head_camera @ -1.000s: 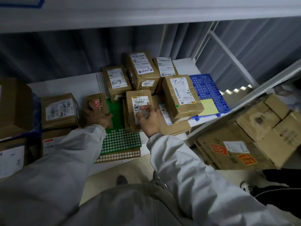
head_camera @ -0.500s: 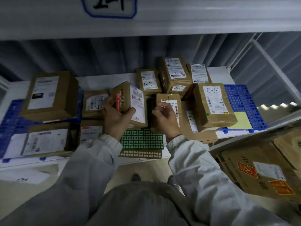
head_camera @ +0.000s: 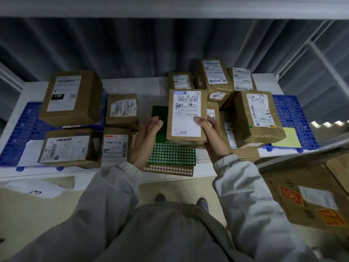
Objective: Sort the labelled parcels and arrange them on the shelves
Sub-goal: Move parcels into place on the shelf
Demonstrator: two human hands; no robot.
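My right hand [head_camera: 211, 137] grips a small brown parcel [head_camera: 186, 114] from below, thumb on its white label, label facing me above the shelf [head_camera: 132, 86]. My left hand [head_camera: 145, 140] hovers beside the parcel's left edge, palm turned toward it, fingers relaxed, touching nothing. Under both hands lies a green dotted sheet [head_camera: 170, 154]. Several labelled brown parcels crowd the right of the shelf, among them a hand-marked one [head_camera: 258, 116]. On the left stand a large box [head_camera: 71, 97], a small parcel [head_camera: 122, 110] and two low parcels [head_camera: 66, 146].
Blue perforated mats [head_camera: 294, 114] lie at both ends of the white shelf. A yellow sheet [head_camera: 289, 138] sits at the right. A big carton with orange stickers [head_camera: 309, 201] stands on the floor at right. The upper shelf edge [head_camera: 170, 8] runs overhead.
The parcel has passed from my left hand to my right, its label now turned toward me. My left hand let go and opened. The view has shifted left and down.
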